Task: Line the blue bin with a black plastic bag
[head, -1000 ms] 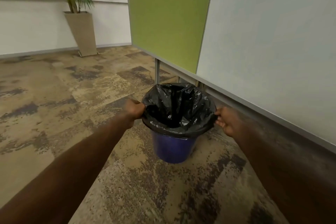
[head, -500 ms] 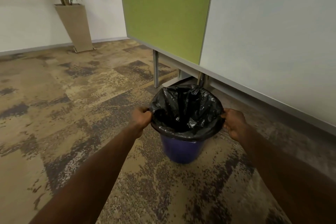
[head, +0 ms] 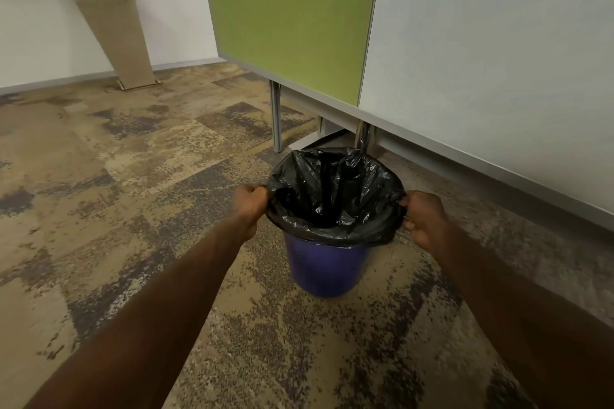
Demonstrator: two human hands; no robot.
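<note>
dim even light, wide-angle bending, perhaps slight blur

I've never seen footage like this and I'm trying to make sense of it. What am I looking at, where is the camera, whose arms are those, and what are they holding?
There is no machine here. The camera sits on a person's head and looks forward and down, so the two bare arms reaching in from the bottom are that person's own. There is only this one view.

On the patterned carpet stands a blue bin. A black plastic bag sits inside it, its top edge folded out over the rim. The left hand grips the bag's edge on one side of the bin, and the right hand grips it on the opposite side, fingers closed on the plastic.

Behind the bin is a raised office partition with a green panel and a pale grey panel. Far left stands a potted palm by the wall.
</note>
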